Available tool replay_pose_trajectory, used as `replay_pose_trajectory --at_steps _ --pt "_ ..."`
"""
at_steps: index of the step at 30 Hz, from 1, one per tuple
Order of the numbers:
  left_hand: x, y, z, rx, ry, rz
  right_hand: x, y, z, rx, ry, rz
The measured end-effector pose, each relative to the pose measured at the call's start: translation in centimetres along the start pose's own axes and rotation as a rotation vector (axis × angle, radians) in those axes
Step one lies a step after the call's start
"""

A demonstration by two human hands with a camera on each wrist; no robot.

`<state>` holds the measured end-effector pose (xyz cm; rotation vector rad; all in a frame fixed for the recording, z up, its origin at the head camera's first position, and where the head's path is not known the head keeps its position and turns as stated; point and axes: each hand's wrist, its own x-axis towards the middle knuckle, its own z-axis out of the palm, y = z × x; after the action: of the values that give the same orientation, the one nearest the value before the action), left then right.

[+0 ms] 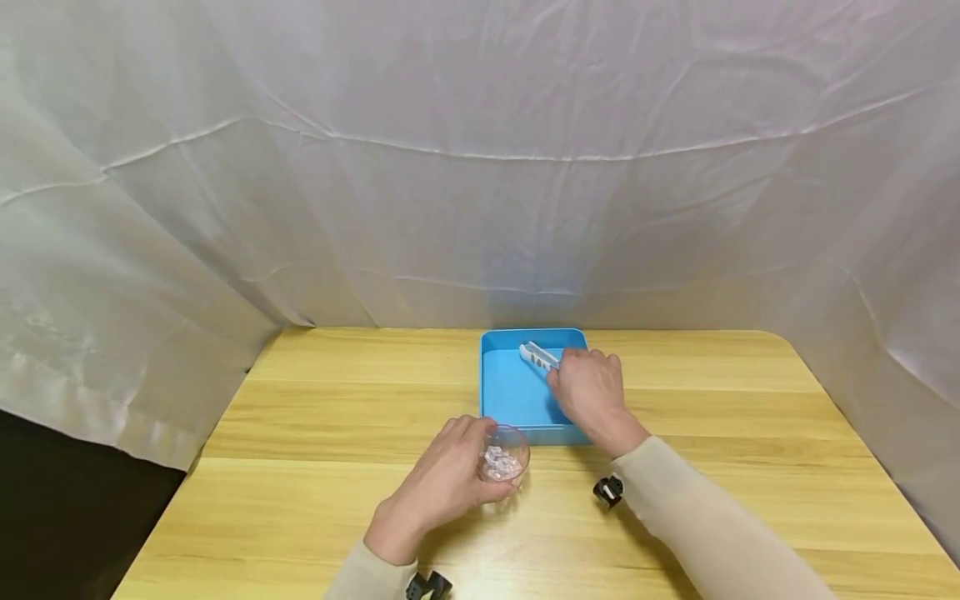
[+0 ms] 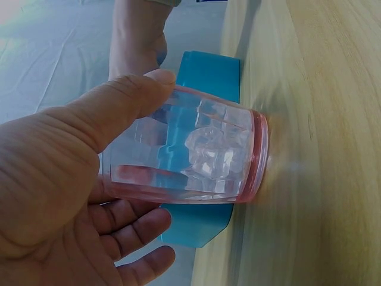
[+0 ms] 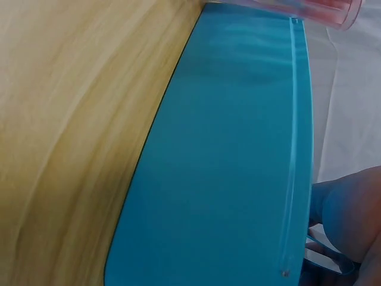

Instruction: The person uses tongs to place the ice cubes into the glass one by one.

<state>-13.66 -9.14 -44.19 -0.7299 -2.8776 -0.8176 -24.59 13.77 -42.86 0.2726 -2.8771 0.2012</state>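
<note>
My left hand [image 1: 444, 471] grips a clear, pink-tinted cup [image 2: 253, 164], thumb on one side and fingers on the other. Clear chunks like ice cubes [image 2: 211, 154] lie in the cup's bottom. Whether its base touches the table, I cannot tell. Directly behind the cup is a shallow blue tray [image 1: 512, 396]. My right hand [image 1: 592, 387], over the tray's right side, holds white tongs [image 1: 542, 358] whose far end points to the tray's back left. The right wrist view shows mostly the tray's outer wall [image 3: 220, 149]; only part of that hand [image 3: 351, 214] appears at its edge.
A light wooden table [image 1: 337, 417] extends to both sides of the tray. Behind it hangs a pale, creased curtain [image 1: 420, 217], which also closes off the left and right sides. A dark area [image 1: 67, 508] lies beyond the table's left edge.
</note>
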Motion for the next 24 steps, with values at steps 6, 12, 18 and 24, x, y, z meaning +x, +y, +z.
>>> replay_pose_trajectory --at_steps 6,12,18,24 --pt "0.0 0.0 0.0 0.005 -0.003 -0.002 -0.3 0.3 0.3 -0.017 0.042 -0.018" --pt "0.1 0.0 0.1 0.002 -0.005 -0.004 -0.7 0.9 0.2 -0.007 0.044 -0.037" --pt "0.1 0.0 0.1 -0.002 -0.004 -0.006 -1.4 1.4 -0.2 0.019 0.033 -0.046" --pt "0.1 -0.1 0.1 0.005 -0.001 -0.003 -2.3 1.7 -0.5 0.073 0.064 -0.066"
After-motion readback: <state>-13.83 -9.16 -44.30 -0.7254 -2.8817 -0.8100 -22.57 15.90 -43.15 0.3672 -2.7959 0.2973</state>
